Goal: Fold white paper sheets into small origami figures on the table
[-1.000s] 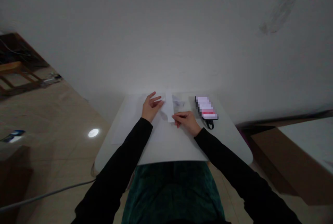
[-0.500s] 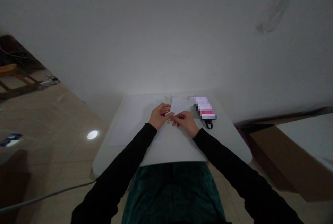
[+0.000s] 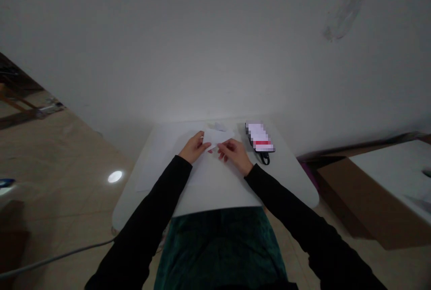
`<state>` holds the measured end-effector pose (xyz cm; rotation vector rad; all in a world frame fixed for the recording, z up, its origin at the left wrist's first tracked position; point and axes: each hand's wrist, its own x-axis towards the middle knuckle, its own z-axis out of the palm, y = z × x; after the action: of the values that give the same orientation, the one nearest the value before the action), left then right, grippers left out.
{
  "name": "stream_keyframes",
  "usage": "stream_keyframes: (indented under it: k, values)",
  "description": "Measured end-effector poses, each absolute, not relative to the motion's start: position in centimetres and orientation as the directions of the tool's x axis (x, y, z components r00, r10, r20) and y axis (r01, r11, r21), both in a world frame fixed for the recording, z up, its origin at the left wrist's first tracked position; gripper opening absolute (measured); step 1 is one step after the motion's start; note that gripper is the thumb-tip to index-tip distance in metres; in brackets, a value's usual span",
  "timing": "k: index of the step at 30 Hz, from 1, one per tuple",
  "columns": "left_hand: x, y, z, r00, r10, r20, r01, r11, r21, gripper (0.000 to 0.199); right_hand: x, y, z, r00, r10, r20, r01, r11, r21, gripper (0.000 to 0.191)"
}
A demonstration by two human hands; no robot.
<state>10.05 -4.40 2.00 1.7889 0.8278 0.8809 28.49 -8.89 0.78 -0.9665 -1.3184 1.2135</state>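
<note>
On the white table (image 3: 218,195), left to right:
1. Flat paper sheet (image 3: 158,169): lies under the left forearm side.
2. Left hand (image 3: 193,147): fingers partly curled, pinching the left end of the folded white paper (image 3: 217,137).
3. Folded paper: between the hands, light, soft, creases easily; take it by the folded edges.
4. Right hand (image 3: 235,154): partly closed, pinching the right end.
5. Pixelated flat object (image 3: 259,137), black strap (image 3: 265,159): just beside right hand.

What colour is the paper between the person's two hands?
The paper is white, with no pattern that I can see; the head view shows it best.
</note>
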Motion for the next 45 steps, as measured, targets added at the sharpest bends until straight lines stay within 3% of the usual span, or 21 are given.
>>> stream_keyframes:
  k: [3,7,14,20,25,31,40,45]
  values:
    - [9.2,-4.0,1.9,0.504,0.836,0.217,0.288,-0.4,0.87,0.028,29.2,-8.4,1.2,0.102,0.968,0.228,-0.231,0.246,-0.941,0.039]
    - [9.1,-4.3,2.2,0.449,0.861,0.239,0.443,-0.447,0.777,0.028,29.6,-8.1,1.2,0.146,0.945,0.293,-0.266,0.323,-0.908,0.04]
    - [9.9,-5.5,3.4,0.424,0.895,0.137,0.457,-0.342,0.821,0.04,29.2,-8.4,1.1,0.073,0.926,0.37,-0.241,0.377,-0.894,0.026]
    - [10.1,-5.6,3.6,0.353,0.903,0.246,0.391,-0.381,0.838,0.041,29.1,-8.6,1.6,0.146,0.919,0.366,-0.206,0.39,-0.897,0.023]
    - [10.2,-6.0,4.0,0.342,0.922,0.181,0.337,-0.3,0.892,0.04,28.9,-8.9,1.6,0.158,0.919,0.36,-0.195,0.387,-0.901,0.021]
    - [10.2,-6.3,4.6,0.254,0.939,0.233,0.357,-0.315,0.88,0.035,28.9,-9.1,1.6,0.196,0.909,0.367,-0.171,0.4,-0.9,0.022]
    - [10.3,-6.2,4.0,0.264,0.94,0.215,0.31,-0.294,0.904,0.04,29.7,-8.8,1.4,0.121,0.848,0.516,0.149,0.498,-0.854,0.016]
    - [10.2,-5.9,3.7,0.266,0.94,0.215,0.354,-0.303,0.885,0.039,29.8,-8.7,1.4,0.086,0.822,0.564,0.226,0.535,-0.814,0.012]
